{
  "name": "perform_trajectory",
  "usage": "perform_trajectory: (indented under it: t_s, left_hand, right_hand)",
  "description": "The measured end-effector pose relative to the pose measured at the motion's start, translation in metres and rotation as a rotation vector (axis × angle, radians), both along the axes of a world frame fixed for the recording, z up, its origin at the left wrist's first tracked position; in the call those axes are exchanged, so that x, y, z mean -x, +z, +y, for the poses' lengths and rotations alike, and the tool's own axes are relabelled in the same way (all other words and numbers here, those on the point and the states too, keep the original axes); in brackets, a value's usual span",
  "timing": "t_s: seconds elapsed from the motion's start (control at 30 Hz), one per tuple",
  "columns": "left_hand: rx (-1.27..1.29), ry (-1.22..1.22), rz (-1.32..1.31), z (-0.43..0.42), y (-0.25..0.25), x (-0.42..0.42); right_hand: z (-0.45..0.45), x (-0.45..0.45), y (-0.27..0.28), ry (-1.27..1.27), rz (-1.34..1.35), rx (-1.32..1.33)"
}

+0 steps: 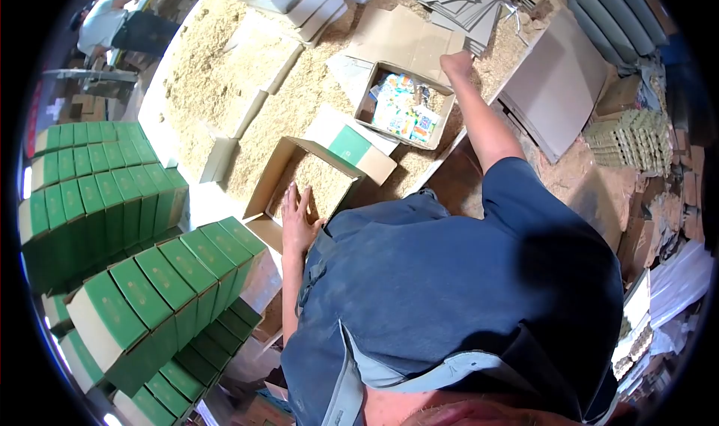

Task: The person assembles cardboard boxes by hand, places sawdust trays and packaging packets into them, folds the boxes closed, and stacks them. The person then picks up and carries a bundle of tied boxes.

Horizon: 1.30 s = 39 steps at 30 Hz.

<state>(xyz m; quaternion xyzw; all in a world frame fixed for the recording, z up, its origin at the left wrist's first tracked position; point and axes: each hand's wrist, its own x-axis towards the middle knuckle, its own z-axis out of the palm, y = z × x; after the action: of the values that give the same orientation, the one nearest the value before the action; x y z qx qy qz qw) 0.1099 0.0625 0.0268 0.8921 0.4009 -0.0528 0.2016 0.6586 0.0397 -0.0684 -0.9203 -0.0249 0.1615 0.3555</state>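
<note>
Green boxes point(157, 280): stacked left of worktop point(198, 201) | left hand point(297, 220): fingers apart, on wood shavings point(318, 179) in open carton point(271, 179), near edge | packet carton point(365, 111): open, near right edge, holding printed packets point(404, 104) | right hand point(457, 67): fingers curled closed beside it, at cardboard sheet point(401, 40), grip unclear

Your left fingers point(291, 194) are in the carton point(268, 175), over its filling point(320, 173). To their left stand rows of boxes point(161, 276); beyond them lies a heap point(202, 59). Left of your right fingers point(451, 61) and nearer you sits the tray point(445, 121), with packets point(397, 100) in it. Past those fingers lie sheets point(458, 8); to their right, a panel point(556, 81).
</note>
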Motion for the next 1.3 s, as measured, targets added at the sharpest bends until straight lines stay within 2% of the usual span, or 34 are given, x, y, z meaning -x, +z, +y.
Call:
perform_trajectory:
  t_s: [0.03,0.07,0.1,0.13,0.17,0.2,0.23,0.27,0.3,0.33,0.37,0.43,0.5,0.57,0.63,0.7,0.77,0.9,0.97,1.03,1.1,1.17,1.2,1.23,1.3]
  left_hand:
    - [-0.001,0.009,0.001,-0.002,0.002,0.002]
    - [-0.018,0.006,0.0,-0.003,0.003,0.003]
    - [-0.035,0.006,-0.002,-0.005,0.004,0.005]
    - [-0.027,0.013,-0.051,-0.003,0.007,0.006]
    - [-0.035,0.037,-0.112,-0.006,0.009,0.009]
    - [-0.053,0.061,-0.139,-0.007,0.012,0.013]
    - [-0.074,0.093,-0.162,-0.007,0.015,0.018]
    - [-0.08,0.127,-0.178,-0.009,0.021,0.022]
    - [-0.084,0.157,-0.196,-0.011,0.029,0.024]
    - [-0.116,0.192,-0.215,-0.012,0.038,0.026]
    - [-0.144,0.221,-0.235,-0.015,0.046,0.028]
    - [-0.226,0.33,-0.307,-0.022,0.059,0.034]
    - [-0.252,0.436,-0.424,-0.03,0.068,0.042]
    - [-0.274,0.497,-0.47,-0.034,0.065,0.055]
    - [-0.293,0.558,-0.515,-0.043,0.066,0.063]
    - [-0.287,0.631,-0.528,-0.051,0.073,0.065]
    - [-0.316,0.639,-0.559,-0.054,0.068,0.067]
    - [-0.315,0.584,-0.516,-0.056,0.069,0.053]
    - [-0.312,0.48,-0.459,-0.052,0.067,0.045]
    - [-0.28,0.451,-0.441,-0.045,0.066,0.036]
    - [-0.251,0.287,-0.347,-0.036,0.066,0.026]
    - [-0.198,0.236,-0.316,-0.025,0.052,0.02]
    - [-0.205,0.176,-0.283,-0.019,0.046,0.016]
    - [-0.211,0.11,-0.252,-0.013,0.038,0.011]
    - [-0.179,0.063,-0.189,-0.005,0.027,0.008]
  right_hand:
    - [-0.004,-0.002,0.0,-0.031,-0.001,-0.042]
    - [-0.005,-0.007,-0.01,-0.028,-0.026,-0.204]
    - [-0.002,-0.027,-0.037,-0.06,-0.07,-0.311]
    - [0.002,-0.026,-0.03,-0.083,-0.108,-0.418]
    - [-0.001,-0.027,-0.02,-0.103,-0.17,-0.399]
    - [-0.017,0.023,0.09,0.003,-0.161,-0.314]
    - [-0.004,-0.005,0.058,-0.029,-0.26,-0.227]
    - [0.003,-0.015,0.046,0.018,-0.324,-0.524]
    - [0.003,0.003,0.078,0.083,-0.231,-0.76]
    - [0.006,0.032,0.115,0.105,-0.199,-0.875]
    - [0.012,0.054,0.127,0.15,-0.172,-0.877]
    - [0.019,0.094,0.143,0.412,0.147,-1.052]
    - [0.02,0.165,0.156,0.561,0.283,-0.828]
    - [0.02,0.227,0.155,0.75,0.191,-0.384]
    - [0.021,0.275,0.117,0.921,0.063,-0.42]
    - [0.014,0.311,0.137,1.083,0.148,-0.469]
    - [0.01,0.334,0.139,1.104,0.088,-0.539]
    - [0.005,0.348,0.139,1.25,0.018,-0.385]
    - [0.005,0.344,0.143,1.278,-0.005,-0.353]
    - [0.007,0.336,0.151,1.408,0.032,-0.131]
    - [0.006,0.342,0.139,1.388,-0.007,-0.155]
    - [0.005,0.354,0.128,1.34,-0.108,-0.24]
    - [0.005,0.357,0.123,1.372,-0.17,-0.178]
    - [0.007,0.36,0.128,1.457,-0.204,0.006]
    - [0.004,0.36,0.094,1.386,-0.353,-0.245]
